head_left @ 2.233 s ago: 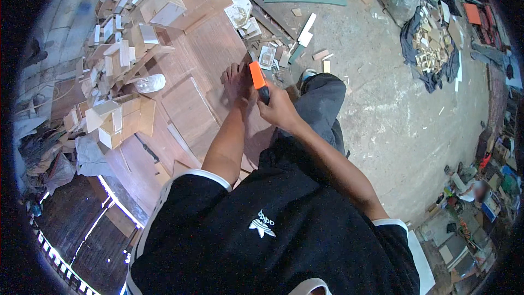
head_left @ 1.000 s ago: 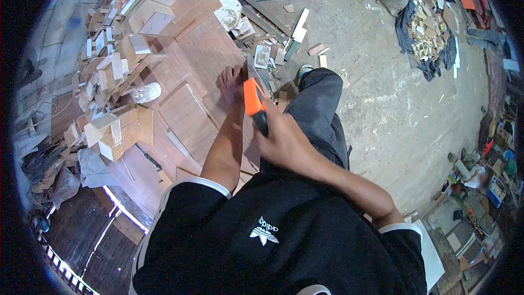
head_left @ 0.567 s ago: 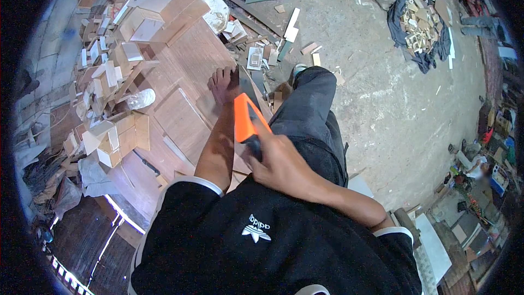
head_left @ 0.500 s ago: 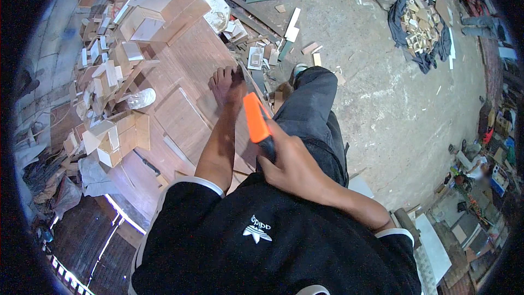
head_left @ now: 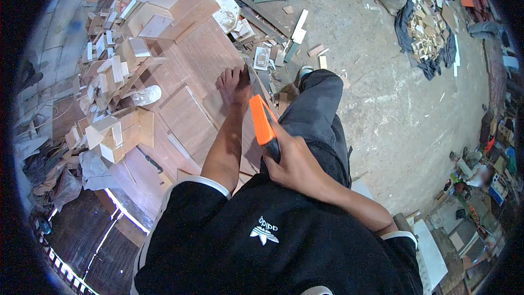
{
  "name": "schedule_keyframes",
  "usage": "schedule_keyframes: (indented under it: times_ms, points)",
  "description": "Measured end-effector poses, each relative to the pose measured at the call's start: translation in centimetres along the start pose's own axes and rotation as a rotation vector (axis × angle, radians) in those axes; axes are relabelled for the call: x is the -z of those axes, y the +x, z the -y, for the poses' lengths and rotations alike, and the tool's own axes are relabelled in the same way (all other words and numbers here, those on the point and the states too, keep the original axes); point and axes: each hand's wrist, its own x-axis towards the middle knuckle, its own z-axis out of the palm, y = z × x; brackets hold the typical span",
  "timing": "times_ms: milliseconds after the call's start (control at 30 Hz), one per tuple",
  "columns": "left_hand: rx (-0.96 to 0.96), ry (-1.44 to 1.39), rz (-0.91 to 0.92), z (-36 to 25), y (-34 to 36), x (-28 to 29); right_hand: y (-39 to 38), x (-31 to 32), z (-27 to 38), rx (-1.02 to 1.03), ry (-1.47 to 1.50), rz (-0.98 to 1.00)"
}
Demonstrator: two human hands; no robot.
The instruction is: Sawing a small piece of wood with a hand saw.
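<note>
— What is held in the right hand (head_left: pixel 297 165)?

— An orange tool (head_left: pixel 263 124) with a dark handle is gripped in it; the fingers are wrapped fully round the handle, and the orange part is pointed up and away from the body. What kind of tool it is cannot be told. It is held above the near edge of the wooden bench (head_left: pixel 188 76), just beside the raised knee in dark trousers (head_left: pixel 319 110).

— And the left hand (head_left: pixel 233 83)?

— It is laid on the bench close to its right edge, fingers curled down against the wood. Whether anything is pinched beneath them cannot be told; a narrow dark strip (head_left: pixel 256 82) is seen right beside the fingertips, along the bench's edge.

— What else is carried by the bench?

— A flat wooden panel (head_left: pixel 187 114) is lain near the middle, left of the forearm. A clear plastic bottle (head_left: pixel 146 96) is lain on its side further left. Small open wooden boxes (head_left: pixel 123 131) are piled along the left edge, and larger boards (head_left: pixel 174 0) are stacked at the far end.

— And off the bench?

— Wood offcuts (head_left: pixel 299 27) are scattered on the concrete floor (head_left: pixel 393 109)
</note>
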Motion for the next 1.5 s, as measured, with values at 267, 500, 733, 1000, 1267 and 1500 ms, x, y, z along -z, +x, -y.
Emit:
schedule_keyframes:
  times_ms: [267,500,733,1000,1267,1500]
  points:
    - [-0.012,0.01,-0.072,0.7,0.1,-1.6,2.9,-1.1,-4.9,0.11,-0.069,-0.067]
    - [-0.08,0.036,-0.118,0.3,0.4,-0.3,1.6,-1.2,-6.1,0.087,-0.031,-0.057]
    - [-0.029,-0.079,-0.109,0.3,-0.1,-0.9,1.2,-0.5,-2.5,-0.12,-0.016,0.029]
    - [-0.014,-0.062,-0.044,0.2,0.4,-1.6,6.3,-1.1,-9.1,0.048,-0.085,-0.104]
    - [0.03,0.014,-0.034,-0.4,0.0,0.3,-0.1,0.0,-2.9,-0.039,0.022,-0.04]
    - [-0.057,-0.039,-0.105,0.8,0.0,-2.1,5.6,-1.4,-7.0,0.028,-0.103,-0.084]
